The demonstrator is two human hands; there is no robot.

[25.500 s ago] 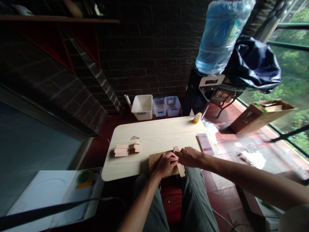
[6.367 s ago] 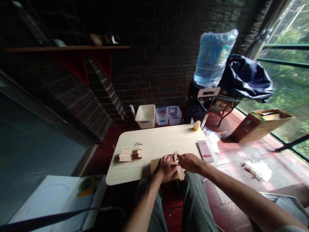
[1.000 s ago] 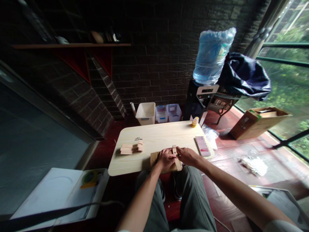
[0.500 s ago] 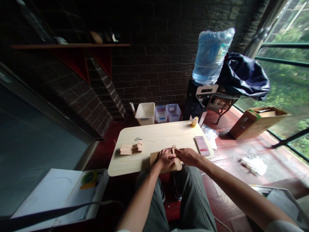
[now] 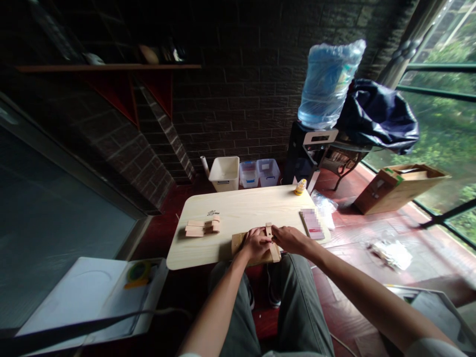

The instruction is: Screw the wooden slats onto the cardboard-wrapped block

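A brown block-like piece [image 5: 238, 243] lies at the front edge of the small table, close to my knees. Across its right part runs a pale, flat strip [image 5: 274, 253], with small dark spots near my fingers. My left hand [image 5: 256, 244] rests over the brown piece, fingers bent onto it and fingertips reaching the strip. Closed in a pinch, my right hand [image 5: 290, 239] meets the strip from the right; whatever its fingers hold is too small to make out. Further left are several pale flat pieces [image 5: 197, 228], some stacked, with small dark bits [image 5: 212, 213] behind them.
A yellow-capped small bottle [image 5: 300, 187] stands at the table's [image 5: 238, 201] far right corner. A flat pinkish pad [image 5: 312, 224] lies near the right edge. Plastic bins [image 5: 224, 183] and a water dispenser [image 5: 303, 153] stand behind; a cardboard box [image 5: 383, 191] sits right.
My right hand has shifted very slightly at the strip, showing a little more of it. My left hand keeps its place on the brown piece.
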